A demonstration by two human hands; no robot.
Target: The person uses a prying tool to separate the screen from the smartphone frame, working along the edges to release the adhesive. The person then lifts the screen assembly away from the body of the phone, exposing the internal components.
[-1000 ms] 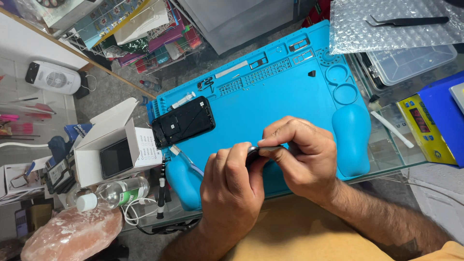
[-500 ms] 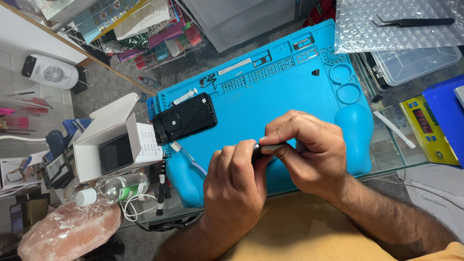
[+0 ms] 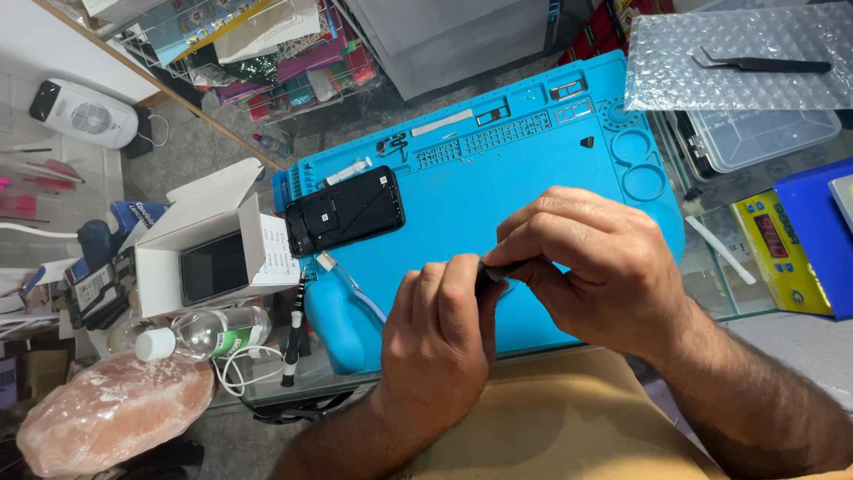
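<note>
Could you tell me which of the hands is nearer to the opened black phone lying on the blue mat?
The left hand is nearer, just below and right of the opened black phone. The right hand sits farther right across the blue mat.

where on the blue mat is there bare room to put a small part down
The widest bare patch of the blue mat lies between the black phone frame, the ridged slots along the far edge and the round wells. The near edge is crowded by the left hand and right hand, both pinching a small dark part.
</note>
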